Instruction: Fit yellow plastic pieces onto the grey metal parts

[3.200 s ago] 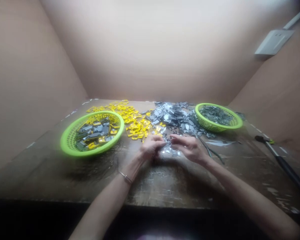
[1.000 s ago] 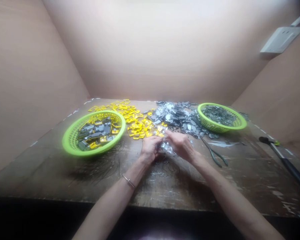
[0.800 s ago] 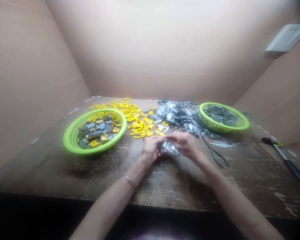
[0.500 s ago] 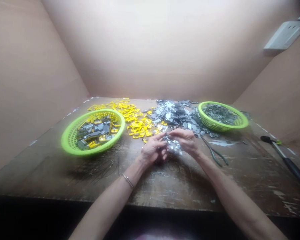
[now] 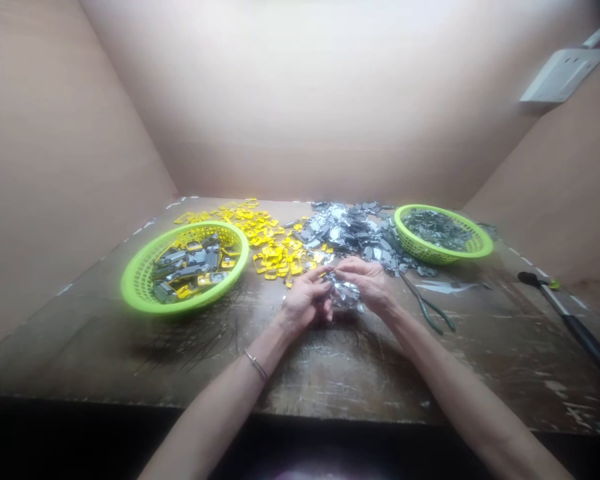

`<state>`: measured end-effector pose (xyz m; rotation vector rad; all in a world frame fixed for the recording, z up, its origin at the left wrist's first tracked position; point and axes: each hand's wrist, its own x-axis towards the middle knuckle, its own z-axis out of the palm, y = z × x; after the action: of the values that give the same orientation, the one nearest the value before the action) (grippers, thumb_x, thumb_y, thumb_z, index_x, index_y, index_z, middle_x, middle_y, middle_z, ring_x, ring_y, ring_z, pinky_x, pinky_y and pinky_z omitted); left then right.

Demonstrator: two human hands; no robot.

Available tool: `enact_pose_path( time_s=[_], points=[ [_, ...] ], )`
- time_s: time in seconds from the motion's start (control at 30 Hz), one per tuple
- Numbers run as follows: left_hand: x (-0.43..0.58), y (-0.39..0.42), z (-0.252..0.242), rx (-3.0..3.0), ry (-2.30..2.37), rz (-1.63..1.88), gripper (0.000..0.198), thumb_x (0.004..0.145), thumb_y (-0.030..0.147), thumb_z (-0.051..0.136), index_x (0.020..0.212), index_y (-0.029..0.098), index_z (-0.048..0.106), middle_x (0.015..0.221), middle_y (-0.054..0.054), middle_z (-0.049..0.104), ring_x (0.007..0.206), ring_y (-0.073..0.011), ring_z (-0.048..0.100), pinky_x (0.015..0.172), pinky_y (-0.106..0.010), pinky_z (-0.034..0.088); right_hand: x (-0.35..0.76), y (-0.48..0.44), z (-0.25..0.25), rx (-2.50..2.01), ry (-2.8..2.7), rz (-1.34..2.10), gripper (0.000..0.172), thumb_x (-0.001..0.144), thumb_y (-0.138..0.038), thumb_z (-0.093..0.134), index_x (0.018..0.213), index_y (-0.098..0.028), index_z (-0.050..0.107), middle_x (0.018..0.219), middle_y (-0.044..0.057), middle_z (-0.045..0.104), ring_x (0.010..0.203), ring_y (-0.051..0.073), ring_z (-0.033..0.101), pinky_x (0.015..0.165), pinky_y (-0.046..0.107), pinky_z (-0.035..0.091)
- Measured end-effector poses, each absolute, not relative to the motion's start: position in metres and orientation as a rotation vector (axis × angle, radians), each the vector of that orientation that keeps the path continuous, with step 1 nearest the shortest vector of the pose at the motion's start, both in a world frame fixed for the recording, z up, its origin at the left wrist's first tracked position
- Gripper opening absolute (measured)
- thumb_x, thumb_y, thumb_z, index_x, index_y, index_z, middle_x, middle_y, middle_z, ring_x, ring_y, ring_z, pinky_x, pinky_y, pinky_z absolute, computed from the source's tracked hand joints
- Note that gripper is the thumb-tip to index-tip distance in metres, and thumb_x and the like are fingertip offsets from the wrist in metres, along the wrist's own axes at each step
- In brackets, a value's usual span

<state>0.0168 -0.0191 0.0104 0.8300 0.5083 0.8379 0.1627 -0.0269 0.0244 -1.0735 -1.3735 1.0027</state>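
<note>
- Left hand (image 5: 303, 300) and right hand (image 5: 369, 283), both curled, meet at silvery parts (image 5: 349, 297) mid-worktop (image 5: 325, 393); whether they pinch one, I cannot tell.
- Yellow frames (image 5: 279, 257) lie toward the far edge, probably for reach.

Bright glare high on the back wall (image 5: 300, 100), deep shadow below the table (image 5: 320, 380), hazy edges.

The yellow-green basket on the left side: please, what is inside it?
Inside the basket, grey parts and yellow parts lie jumbled together. They cover whatever lies deeper, so that cannot be seen.
</note>
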Motion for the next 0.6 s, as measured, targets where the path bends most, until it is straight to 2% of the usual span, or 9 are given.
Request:
enact_pose_path(
  time_s=[0.2, 0.37, 0.5, 0.6],
  points=[
    [0.014, -0.017, 0.007, 0.873, 0.496, 0.793, 0.035, 0.064, 0.021, 0.055, 0.098, 0.015, 0.044, 0.061, -0.002, 0.056, 0.035, -0.0109, 0.049, 0.032, -0.024, 0.04, 0.163, -0.027, 0.025, -1.069, -1.368, 1.103, 0.014, 0.059, -0.029, 0.062, 0.064, -0.015, 0.064, 0.071, 0.002, 0.053, 0.065, 0.011, 0.048, 0.056, 0.023, 0.039],
    [0.011, -0.016, 0.011, 0.882, 0.414, 0.716, 0.038, 0.063, 0.02, 0.056, 0.098, 0.018, 0.039, 0.069, -0.004, 0.057, 0.04, -0.0146, 0.054, 0.034, -0.028, 0.043, 0.157, -0.027, 0.019, -1.036, -1.285, 1.04, 0.014, 0.059, -0.03, 0.062, 0.061, -0.016, 0.063, 0.071, 0.001, 0.05, 0.068, 0.011, 0.047, 0.058, 0.023, 0.038],
    [0.009, -0.017, 0.013, 0.91, 0.392, 0.682, 0.036, 0.065, 0.02, 0.054, 0.096, 0.016, 0.037, 0.063, -0.003, 0.056, 0.043, -0.0176, 0.056, 0.036, -0.03, 0.045, 0.153, -0.029, 0.018, -1.018, -1.307, 0.985, 0.011, 0.062, -0.028, 0.061, 0.062, -0.017, 0.063, 0.072, 0.001, 0.05, 0.071, 0.011, 0.046, 0.064, 0.023, 0.038],
    [0.012, -0.019, 0.012, 0.928, 0.42, 0.726, 0.028, 0.065, 0.02, 0.054, 0.087, 0.013, 0.039, 0.058, -0.002, 0.054, 0.039, -0.0156, 0.054, 0.034, -0.027, 0.043, 0.153, -0.03, 0.018, -1.028, -1.309, 1.006, 0.011, 0.061, -0.028, 0.061, 0.061, -0.017, 0.063, 0.072, 0.001, 0.05, 0.071, 0.011, 0.046, 0.065, 0.023, 0.038]
  ],
)
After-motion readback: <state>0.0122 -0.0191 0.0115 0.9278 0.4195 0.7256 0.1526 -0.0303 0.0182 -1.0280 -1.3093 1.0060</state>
